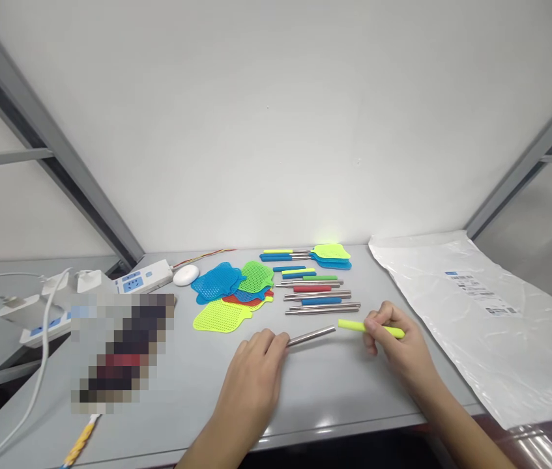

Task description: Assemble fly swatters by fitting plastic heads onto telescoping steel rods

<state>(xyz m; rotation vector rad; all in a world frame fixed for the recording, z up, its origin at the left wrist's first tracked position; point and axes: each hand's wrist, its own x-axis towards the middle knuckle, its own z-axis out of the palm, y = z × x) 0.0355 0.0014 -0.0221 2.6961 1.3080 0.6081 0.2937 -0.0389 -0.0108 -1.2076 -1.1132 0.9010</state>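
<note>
My left hand [257, 368] is closed round a silver metal rod [312, 336], which points right and slightly up. Between thumb and fingers my right hand [393, 335] pinches a yellow-green handle tube [350, 324]. The tube's left end is close to the rod's tip, with a small gap between them. Beyond my hands lie loose metal rods [322, 311] and coloured handle tubes, among them a red one [312, 288] and a blue one [321, 301]. To the left are fly swatter heads: blue [214, 281], green [256, 277] and yellow-green [221, 317], some overlapping.
Several assembled fly swatters [330, 253] lie by the back wall. A white plastic mailer [451, 306] covers the right side. At left are power strips [143, 277] with plugs and a white cable [43, 352], a round white object [186, 275] and a pixelated item [126, 352].
</note>
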